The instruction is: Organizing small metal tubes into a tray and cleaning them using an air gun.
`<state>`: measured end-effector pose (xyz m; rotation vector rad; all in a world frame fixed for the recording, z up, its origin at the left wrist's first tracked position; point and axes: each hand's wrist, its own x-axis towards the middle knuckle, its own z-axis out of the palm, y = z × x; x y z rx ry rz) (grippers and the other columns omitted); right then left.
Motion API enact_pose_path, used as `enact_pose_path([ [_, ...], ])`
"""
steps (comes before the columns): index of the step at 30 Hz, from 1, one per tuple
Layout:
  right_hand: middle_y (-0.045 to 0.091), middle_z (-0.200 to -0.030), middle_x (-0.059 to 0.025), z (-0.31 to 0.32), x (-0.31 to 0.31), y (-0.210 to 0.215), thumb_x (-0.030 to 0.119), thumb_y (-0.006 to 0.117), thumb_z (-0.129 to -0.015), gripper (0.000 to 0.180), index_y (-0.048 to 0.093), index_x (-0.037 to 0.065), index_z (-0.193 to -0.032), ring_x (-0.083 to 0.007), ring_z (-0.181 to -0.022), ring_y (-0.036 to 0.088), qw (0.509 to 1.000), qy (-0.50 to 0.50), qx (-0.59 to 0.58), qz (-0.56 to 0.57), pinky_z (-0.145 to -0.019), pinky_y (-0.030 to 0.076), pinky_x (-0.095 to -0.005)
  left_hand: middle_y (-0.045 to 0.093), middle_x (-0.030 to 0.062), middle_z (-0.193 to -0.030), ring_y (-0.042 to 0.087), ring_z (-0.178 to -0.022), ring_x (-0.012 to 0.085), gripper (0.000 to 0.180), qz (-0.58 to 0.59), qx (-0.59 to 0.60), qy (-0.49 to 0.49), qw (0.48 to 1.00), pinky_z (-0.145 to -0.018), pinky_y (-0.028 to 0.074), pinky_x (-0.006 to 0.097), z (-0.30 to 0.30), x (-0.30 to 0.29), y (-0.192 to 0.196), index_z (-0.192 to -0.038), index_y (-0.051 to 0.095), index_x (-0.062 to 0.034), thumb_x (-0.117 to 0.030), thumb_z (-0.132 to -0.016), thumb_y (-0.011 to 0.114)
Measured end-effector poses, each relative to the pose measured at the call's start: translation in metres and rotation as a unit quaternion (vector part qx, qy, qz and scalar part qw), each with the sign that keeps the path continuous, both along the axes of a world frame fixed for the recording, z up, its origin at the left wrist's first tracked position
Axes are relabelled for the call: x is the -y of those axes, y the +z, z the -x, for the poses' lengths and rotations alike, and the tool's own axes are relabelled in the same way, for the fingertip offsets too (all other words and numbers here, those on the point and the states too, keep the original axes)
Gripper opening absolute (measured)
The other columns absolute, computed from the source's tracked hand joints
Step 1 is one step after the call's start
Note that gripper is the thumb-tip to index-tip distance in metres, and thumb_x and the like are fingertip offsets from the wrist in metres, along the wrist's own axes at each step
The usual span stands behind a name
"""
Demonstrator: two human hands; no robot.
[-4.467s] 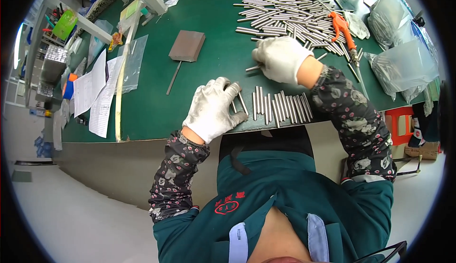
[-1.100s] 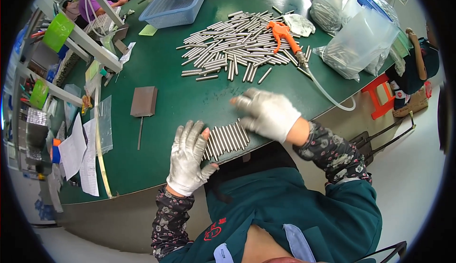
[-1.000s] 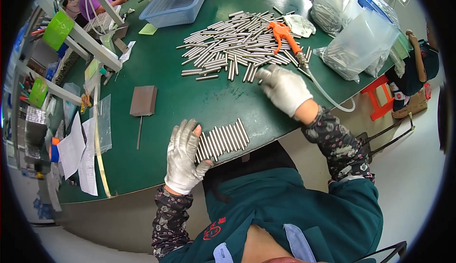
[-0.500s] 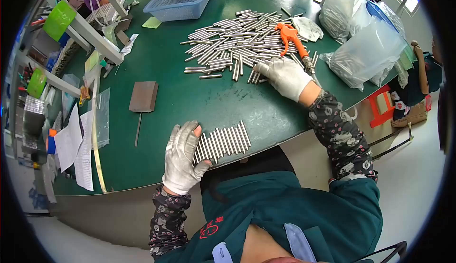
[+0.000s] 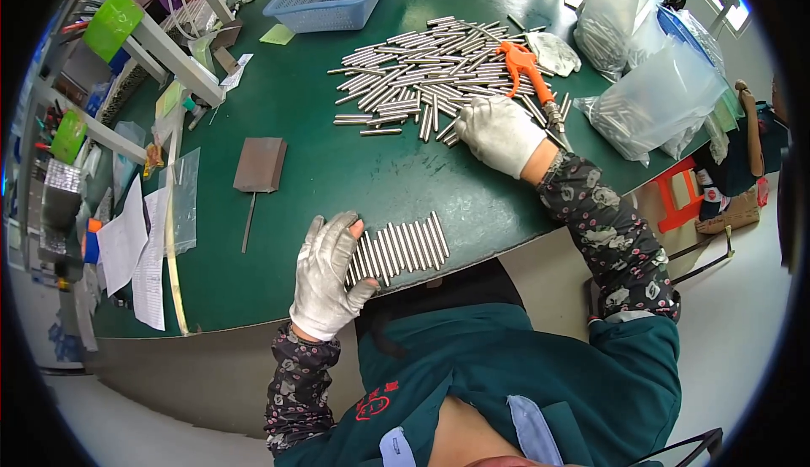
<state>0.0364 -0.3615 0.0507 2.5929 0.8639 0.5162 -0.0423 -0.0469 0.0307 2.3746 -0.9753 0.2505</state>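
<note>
From the head view, my left hand point(image 5: 325, 275) lies flat and open on the green table point(image 5: 337, 172), fingers spread, its fingertips against the left end of a row of rods point(image 5: 401, 249) near the table's edge. These rods lie side by side, touching, their long axes running away from me and leaning slightly right. Nothing is gripped there; the hand only steadies the row.

My right hand point(image 5: 499, 134) reaches forward to the pile point(image 5: 430, 70) of loose rods farther back on the table. It rests palm down on the near right edge of the pile, fingers curled over a few rods; whether it has closed on any I cannot tell, since the glove hides them. The pile lies well apart from the row, up and to the right, so the right hand is much nearer it. Rods there point many ways, mostly across.

An orange tool point(image 5: 525, 69) lies just beyond the right hand. The clear bags point(image 5: 654, 96) at right blur their contents.
</note>
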Motion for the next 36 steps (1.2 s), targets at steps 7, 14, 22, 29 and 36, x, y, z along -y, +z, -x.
enact_pose_path([
  [7, 0.057, -0.078, -0.0101, 0.001, -0.002, 0.004, 0.014, 0.054, -0.077, 0.011, 0.06, 0.004, -0.078, -0.0247, -0.078, 0.059, 0.995, -0.034, -0.086, -0.028, -0.065, 0.049, -0.0356, 0.053, 0.0161, -0.124, 0.052, -0.115, 0.0333, 0.073, 0.012, 0.008, -0.003, 1.0, -0.106, 0.03, 0.051, 0.0, 0.001, -0.002, -0.125, 0.051, -0.0001, -0.061, -0.084, 0.05],
  [14, 0.065, -0.081, -0.0187, 0.016, -0.014, 0.013, 0.005, 0.05, -0.074, 0.019, 0.06, 0.001, -0.09, -0.0344, -0.08, 0.064, 0.922, -0.222, -0.197, -0.248, -0.069, 0.05, -0.0422, 0.052, 0.0158, -0.125, 0.051, -0.115, 0.0334, 0.072, 0.007, 0.011, -0.005, 1.0, -0.106, 0.031, 0.051, 0.0, -0.001, -0.004, -0.127, 0.049, -0.002, -0.058, -0.082, 0.053],
  [22, 0.06, -0.085, -0.0122, 0.001, 0.003, -0.001, 0.0, 0.051, -0.076, 0.029, 0.062, 0.009, -0.101, -0.0313, -0.082, 0.06, 0.967, 0.009, -0.164, -0.197, -0.07, 0.048, -0.0408, 0.052, 0.0153, -0.124, 0.051, -0.115, 0.0335, 0.071, 0.008, 0.012, -0.01, 1.0, -0.105, 0.031, 0.052, -0.001, -0.001, -0.004, -0.127, 0.048, -0.003, -0.058, -0.082, 0.054],
  [29, 0.058, -0.081, -0.01, 0.021, 0.006, 0.002, 0.004, 0.052, -0.08, 0.028, 0.062, 0.011, -0.105, -0.0288, -0.079, 0.06, 0.968, -0.032, -0.096, -0.228, -0.069, 0.049, -0.0395, 0.052, 0.0151, -0.124, 0.052, -0.115, 0.0333, 0.07, 0.014, 0.016, -0.007, 1.0, -0.105, 0.031, 0.052, -0.001, 0.0, -0.005, -0.126, 0.049, -0.0028, -0.058, -0.082, 0.054],
  [36, 0.065, -0.094, -0.0184, 0.025, -0.002, -0.01, 0.013, 0.055, -0.079, 0.022, 0.062, 0.007, -0.1, -0.0351, -0.086, 0.063, 0.874, -0.304, -0.158, -0.346, -0.077, 0.051, -0.0427, 0.052, 0.015, -0.124, 0.051, -0.115, 0.0328, 0.069, 0.01, 0.02, -0.01, 1.0, -0.106, 0.031, 0.051, -0.001, -0.002, -0.004, -0.125, 0.051, -0.0019, -0.055, -0.081, 0.057],
])
